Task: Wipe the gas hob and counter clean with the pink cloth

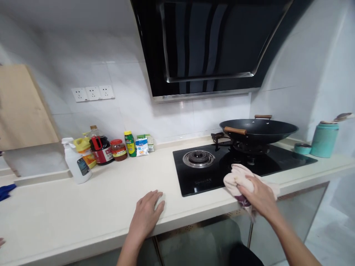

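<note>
A pale pink cloth [235, 179] with a dark purple patch is bunched in my right hand [260, 195]. The hand is closed on it at the front edge of the black gas stove [213, 183], and part of the cloth hangs over the counter edge. My left hand [146, 212] rests on the white countertop [111, 207], left of the stove, fingers stretched out and holding nothing. A bare burner [199, 157] lies on the stove's left side. Over the right burner sits a black wok [260, 131] with wooden handles.
A white spray bottle [76, 162], a dark sauce bottle [102, 149], a red-lidded jar [118, 150] and a green bottle [129, 144] line the wall. A teal canister [325, 139] stands right of the stove. The range hood [210, 48] hangs above. Another person's fingertips [1, 242] show at far left.
</note>
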Demonstrator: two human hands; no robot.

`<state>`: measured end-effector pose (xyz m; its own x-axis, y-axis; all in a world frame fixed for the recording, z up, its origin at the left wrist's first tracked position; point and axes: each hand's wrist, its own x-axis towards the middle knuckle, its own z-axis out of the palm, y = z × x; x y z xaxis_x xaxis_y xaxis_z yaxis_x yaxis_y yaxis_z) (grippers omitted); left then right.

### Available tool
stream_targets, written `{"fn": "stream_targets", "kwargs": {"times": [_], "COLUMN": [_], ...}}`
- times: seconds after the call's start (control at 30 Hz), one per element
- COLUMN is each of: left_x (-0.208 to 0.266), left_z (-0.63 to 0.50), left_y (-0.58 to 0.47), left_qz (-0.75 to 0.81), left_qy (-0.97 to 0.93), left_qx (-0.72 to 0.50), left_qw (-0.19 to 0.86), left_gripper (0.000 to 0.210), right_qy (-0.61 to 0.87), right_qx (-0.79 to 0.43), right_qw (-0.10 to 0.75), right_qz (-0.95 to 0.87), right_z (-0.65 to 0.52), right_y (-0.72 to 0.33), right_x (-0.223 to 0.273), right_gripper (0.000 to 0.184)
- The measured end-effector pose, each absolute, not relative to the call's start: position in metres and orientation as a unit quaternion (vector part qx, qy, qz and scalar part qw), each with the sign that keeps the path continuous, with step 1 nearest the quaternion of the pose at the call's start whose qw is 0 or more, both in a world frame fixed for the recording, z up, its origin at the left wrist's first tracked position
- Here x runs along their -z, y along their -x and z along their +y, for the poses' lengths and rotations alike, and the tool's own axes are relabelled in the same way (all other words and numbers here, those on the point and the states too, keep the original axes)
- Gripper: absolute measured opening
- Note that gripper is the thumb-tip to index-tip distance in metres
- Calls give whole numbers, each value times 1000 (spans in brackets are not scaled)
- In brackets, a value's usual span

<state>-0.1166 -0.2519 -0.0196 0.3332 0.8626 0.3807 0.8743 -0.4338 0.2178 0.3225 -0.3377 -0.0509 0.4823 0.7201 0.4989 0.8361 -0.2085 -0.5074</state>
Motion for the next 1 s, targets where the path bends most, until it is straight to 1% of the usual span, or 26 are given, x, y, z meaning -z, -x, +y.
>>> {"fn": "stream_targets", "kwargs": {"times": [0.1,0.23,0.3,0.43,0.57,0.73,0.8,0.87,0.93,1.0], "left_x": [20,18,18,18,19,19,18,17,17,16], "left_z": [-251,-251,-251,-251,-251,-251,-251,-253,-254,-254], "left_y": [117,117,116,116,116,117,117,116,115,115], "left_qz": [-534,-531,-533,-538,-540,-533,-533,-536,-539,-539], "left_qy": [815,818,818,815,815,817,816,816,815,815], "left_qx": [225,219,216,216,212,218,219,215,211,213], "left_qw": [11,14,15,15,22,35,34,32,31,30], "left_gripper": [42,43,43,44,44,42,42,42,41,41], "right_qy": [787,795,784,719,598,489,457,428,408,398], "right_qx": [71,126,157,177,191,201,219,242,257,259], "right_qw": [387,384,394,430,495,519,515,509,494,478], "right_qz": [-475,-453,-453,-516,-600,-671,-691,-707,-723,-739], "right_z": [-339,-338,-338,-339,-342,-342,-340,-338,-338,-339], "right_y": [-350,-339,-315,-240,-151,-81,-77,-87,-107,-132], "right_x": [54,58,62,72,79,84,85,85,86,89], "right_gripper": [59,60,54,35,43,57,55,47,40,38]}}
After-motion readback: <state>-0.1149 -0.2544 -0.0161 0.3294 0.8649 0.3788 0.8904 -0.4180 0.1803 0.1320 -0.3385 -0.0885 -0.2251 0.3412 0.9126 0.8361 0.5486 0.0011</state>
